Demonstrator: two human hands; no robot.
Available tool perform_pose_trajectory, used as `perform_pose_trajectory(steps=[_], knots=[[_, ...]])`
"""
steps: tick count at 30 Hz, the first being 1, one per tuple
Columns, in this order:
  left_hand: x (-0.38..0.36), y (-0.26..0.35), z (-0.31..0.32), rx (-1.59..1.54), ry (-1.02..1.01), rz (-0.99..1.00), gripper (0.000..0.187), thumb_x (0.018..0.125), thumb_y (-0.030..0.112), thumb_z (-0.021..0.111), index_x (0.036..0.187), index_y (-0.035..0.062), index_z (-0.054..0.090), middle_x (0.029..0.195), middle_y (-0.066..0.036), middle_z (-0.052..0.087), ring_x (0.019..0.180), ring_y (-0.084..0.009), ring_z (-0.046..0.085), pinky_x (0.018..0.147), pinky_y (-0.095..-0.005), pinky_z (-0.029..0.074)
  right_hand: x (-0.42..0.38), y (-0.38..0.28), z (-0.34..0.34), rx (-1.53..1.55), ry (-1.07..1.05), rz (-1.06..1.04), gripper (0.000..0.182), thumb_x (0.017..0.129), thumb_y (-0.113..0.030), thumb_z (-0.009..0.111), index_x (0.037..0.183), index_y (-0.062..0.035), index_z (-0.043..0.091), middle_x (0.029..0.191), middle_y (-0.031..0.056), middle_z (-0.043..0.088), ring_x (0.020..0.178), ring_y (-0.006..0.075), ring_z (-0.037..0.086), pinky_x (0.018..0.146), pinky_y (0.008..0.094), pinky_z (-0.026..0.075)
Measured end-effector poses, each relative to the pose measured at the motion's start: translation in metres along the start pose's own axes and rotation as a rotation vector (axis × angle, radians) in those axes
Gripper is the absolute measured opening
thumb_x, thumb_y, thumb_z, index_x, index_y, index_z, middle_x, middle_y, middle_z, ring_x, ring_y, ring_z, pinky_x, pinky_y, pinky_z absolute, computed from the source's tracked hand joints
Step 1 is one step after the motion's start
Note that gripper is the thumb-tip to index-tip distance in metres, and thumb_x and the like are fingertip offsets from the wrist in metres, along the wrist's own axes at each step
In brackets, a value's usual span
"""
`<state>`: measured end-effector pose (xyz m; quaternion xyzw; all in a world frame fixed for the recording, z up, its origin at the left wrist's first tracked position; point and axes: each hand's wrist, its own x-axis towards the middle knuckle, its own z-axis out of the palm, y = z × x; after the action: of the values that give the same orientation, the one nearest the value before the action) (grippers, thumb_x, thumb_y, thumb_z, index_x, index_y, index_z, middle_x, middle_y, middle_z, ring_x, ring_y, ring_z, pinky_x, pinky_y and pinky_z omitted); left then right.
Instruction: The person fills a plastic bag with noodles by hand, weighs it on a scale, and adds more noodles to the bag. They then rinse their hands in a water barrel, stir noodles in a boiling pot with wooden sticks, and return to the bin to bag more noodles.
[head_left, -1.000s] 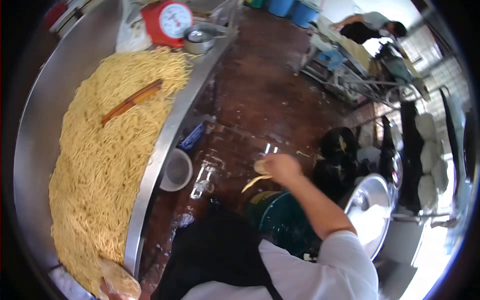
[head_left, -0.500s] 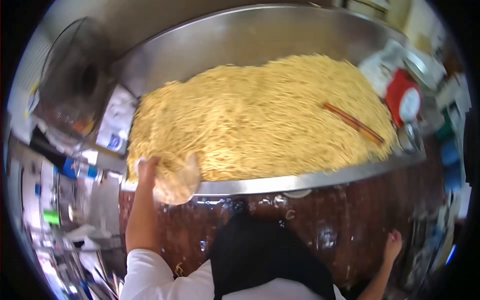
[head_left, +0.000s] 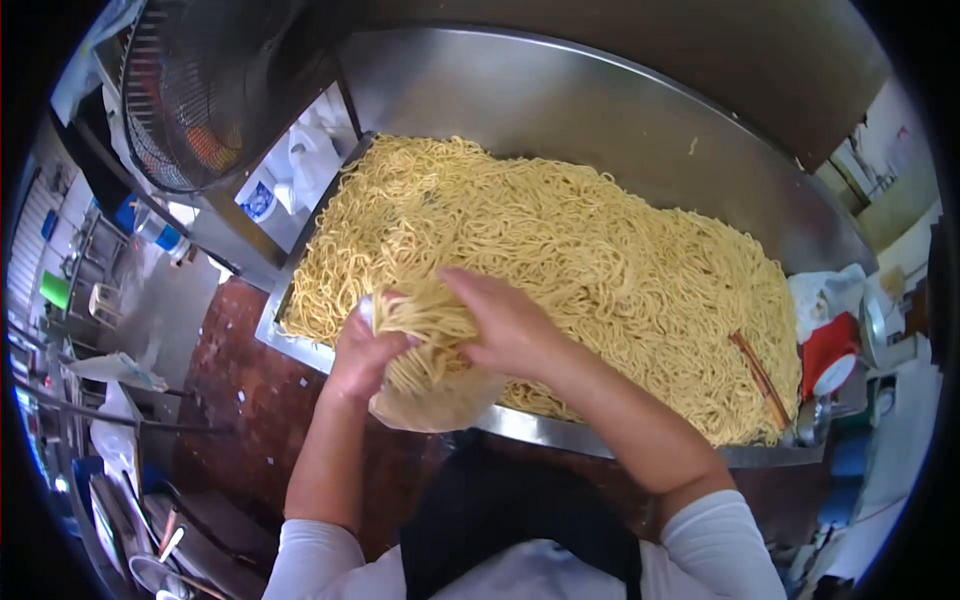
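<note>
A big heap of yellow noodles point(head_left: 590, 260) fills a wide steel tray point(head_left: 560, 110). At the tray's near edge my left hand point(head_left: 362, 352) grips the mouth of a clear plastic bag point(head_left: 440, 400) partly filled with noodles. My right hand point(head_left: 505, 325) holds a bunch of noodles point(head_left: 425, 320) and presses it down into the bag's opening. Both hands touch at the bag. My white sleeves and dark apron show at the bottom.
A pair of brown chopsticks point(head_left: 758, 378) lies on the noodles at the right. A red kitchen scale point(head_left: 828, 358) and white bags stand beyond the tray's right end. A large fan point(head_left: 200, 90) stands at the upper left. Wet brown floor lies below the tray.
My view has swung from the floor and basins on the right back over the tray. My right hand came up from my side, took noodles and now pushes them into the bag my left hand holds.
</note>
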<state>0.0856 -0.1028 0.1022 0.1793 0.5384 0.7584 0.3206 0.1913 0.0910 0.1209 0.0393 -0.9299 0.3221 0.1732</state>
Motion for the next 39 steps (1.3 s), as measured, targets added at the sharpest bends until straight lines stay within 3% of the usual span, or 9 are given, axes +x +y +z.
perform_pose_trajectory(steps=[3, 5, 7, 18, 20, 26, 32, 35, 39], knots=[[-0.011, 0.021, 0.004, 0.042, -0.083, -0.068, 0.04, 0.073, -0.007, 0.066, 0.111, 0.0032, 0.058, 0.101, -0.004, 0.065, 0.091, -0.0144, 0.063, 0.085, -0.0313, 0.053, 0.038, 0.024, 0.045, 0.287, -0.233, 0.293, 0.033, 0.083, -0.009, 0.064, 0.115, -0.0022, 0.062, 0.114, 0.0212, 0.064, 0.104, 0.0334, 0.064, 0.091, 0.0384, 0.052], [-0.012, 0.015, -0.009, 0.173, -0.258, -0.11, 0.024, 0.075, -0.004, 0.065, 0.098, 0.0049, 0.063, 0.093, 0.0, 0.064, 0.085, -0.0101, 0.06, 0.078, -0.0273, 0.051, 0.062, 0.059, 0.071, 1.523, 0.382, 0.651, 0.018, 0.089, -0.008, 0.056, 0.104, 0.0003, 0.064, 0.088, 0.0131, 0.067, 0.08, 0.022, 0.065, 0.075, 0.034, 0.054], [-0.01, 0.006, -0.024, 0.277, -0.25, -0.136, 0.019, 0.076, -0.002, 0.065, 0.093, 0.0052, 0.063, 0.089, 0.001, 0.064, 0.083, -0.0093, 0.06, 0.076, -0.0262, 0.049, 0.093, 0.062, 0.034, 0.832, 0.469, 0.791, 0.018, 0.092, -0.007, 0.052, 0.103, -0.0011, 0.065, 0.089, 0.009, 0.065, 0.078, 0.0213, 0.063, 0.071, 0.0329, 0.052], [-0.007, 0.017, -0.038, 1.433, -0.294, -0.596, 0.037, 0.076, 0.031, 0.062, 0.094, -0.0006, 0.069, 0.093, -0.023, 0.069, 0.091, -0.0355, 0.067, 0.08, -0.0422, 0.052, 0.143, 0.238, -0.06, 1.546, 0.877, 0.58, 0.012, 0.091, -0.012, 0.061, 0.096, -0.0025, 0.067, 0.086, 0.0055, 0.065, 0.074, 0.0173, 0.061, 0.066, 0.0321, 0.05], [-0.006, 0.024, -0.034, 1.506, -0.3, -0.633, 0.037, 0.076, 0.031, 0.062, 0.094, -0.0002, 0.069, 0.094, -0.023, 0.069, 0.091, -0.0366, 0.067, 0.081, -0.0434, 0.052, 0.129, 0.23, -0.075, 0.461, 0.577, 0.767, 0.014, 0.09, -0.018, 0.064, 0.093, -0.0044, 0.068, 0.081, 0.0053, 0.064, 0.071, 0.017, 0.061, 0.064, 0.0328, 0.049], [-0.008, 0.018, -0.059, 1.681, -0.191, -0.604, 0.038, 0.077, 0.033, 0.062, 0.091, -0.002, 0.069, 0.094, -0.023, 0.069, 0.093, -0.0366, 0.067, 0.084, -0.0449, 0.052, 0.11, 0.21, -0.108, -0.504, -0.414, 0.669, 0.03, 0.08, -0.014, 0.071, 0.108, -0.004, 0.068, 0.103, 0.0144, 0.069, 0.092, 0.0255, 0.066, 0.079, 0.0383, 0.052], [-0.034, 0.014, -0.069, 1.515, 0.118, -0.173, 0.034, 0.078, 0.014, 0.06, 0.107, -0.0015, 0.068, 0.108, -0.021, 0.067, 0.096, -0.0303, 0.067, 0.083, -0.0402, 0.053, 0.022, 0.098, -0.018, -0.378, -0.56, 0.163, 0.029, 0.074, -0.011, 0.068, 0.103, -0.0098, 0.071, 0.104, 0.0158, 0.066, 0.103, 0.0324, 0.061, 0.091, 0.044, 0.047], [-0.031, 0.01, -0.051, 0.573, 0.186, -0.118, 0.036, 0.078, 0.005, 0.064, 0.114, 0.0014, 0.068, 0.114, -0.014, 0.067, 0.097, -0.0223, 0.066, 0.082, -0.0333, 0.053, -0.038, 0.096, 0.064, -0.5, -0.339, -0.247, 0.024, 0.075, -0.016, 0.066, 0.097, -0.0094, 0.07, 0.107, 0.012, 0.065, 0.117, 0.0292, 0.054, 0.104, 0.0485, 0.037], [-0.011, -0.01, 0.019, 0.653, -0.096, 0.132, 0.038, 0.081, 0.011, 0.07, 0.119, 0.0087, 0.066, 0.106, -0.01, 0.068, 0.094, -0.0207, 0.066, 0.076, -0.0346, 0.052, 0.004, 0.06, 0.024, -0.173, -0.669, 0.151, 0.024, 0.077, -0.023, 0.066, 0.098, -0.0116, 0.067, 0.092, 0.0122, 0.068, 0.096, 0.0312, 0.063, 0.1, 0.0468, 0.041]])
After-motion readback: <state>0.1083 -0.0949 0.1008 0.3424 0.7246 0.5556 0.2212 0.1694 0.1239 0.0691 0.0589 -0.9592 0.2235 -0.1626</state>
